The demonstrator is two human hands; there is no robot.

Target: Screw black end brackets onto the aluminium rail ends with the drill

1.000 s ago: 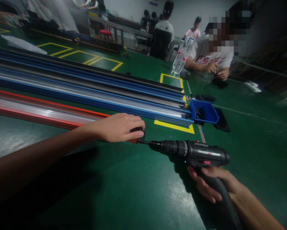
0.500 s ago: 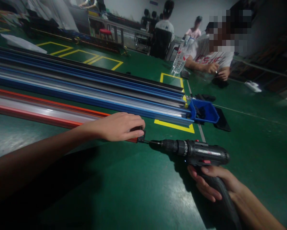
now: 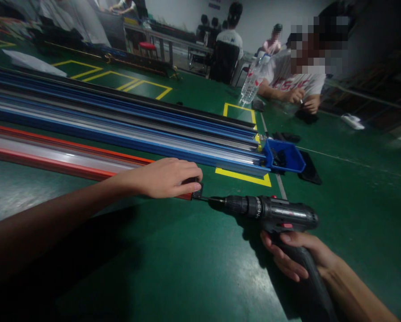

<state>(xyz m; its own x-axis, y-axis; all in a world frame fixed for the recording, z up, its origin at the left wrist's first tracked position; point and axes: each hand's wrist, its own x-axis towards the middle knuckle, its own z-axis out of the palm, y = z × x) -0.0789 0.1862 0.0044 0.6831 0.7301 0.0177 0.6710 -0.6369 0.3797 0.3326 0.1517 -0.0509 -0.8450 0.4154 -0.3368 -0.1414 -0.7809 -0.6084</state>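
Clasping, with the left hand (image 3: 173, 178), the right end of a long red metal rail with a pale inner channel (image 3: 69, 157), with fingers close together and bent over the top, and with thumb along the near side against a small black end piece (image 3: 197, 194). Gripping, with the right hand (image 3: 297, 256), the handle of a black power drill with red buttons (image 3: 284, 213), with thumb high and fingers curled, not spread. Pointed left, with a thin metal bit (image 3: 208, 200) running up to the end piece; exact contact too small to tell. Laid at near left on a green table (image 3: 187, 259), just beside long blue and black metal rails (image 3: 187, 145) on the far side. Past their right ends, an open blue plastic bin (image 3: 289, 169) with dark pieces inside.
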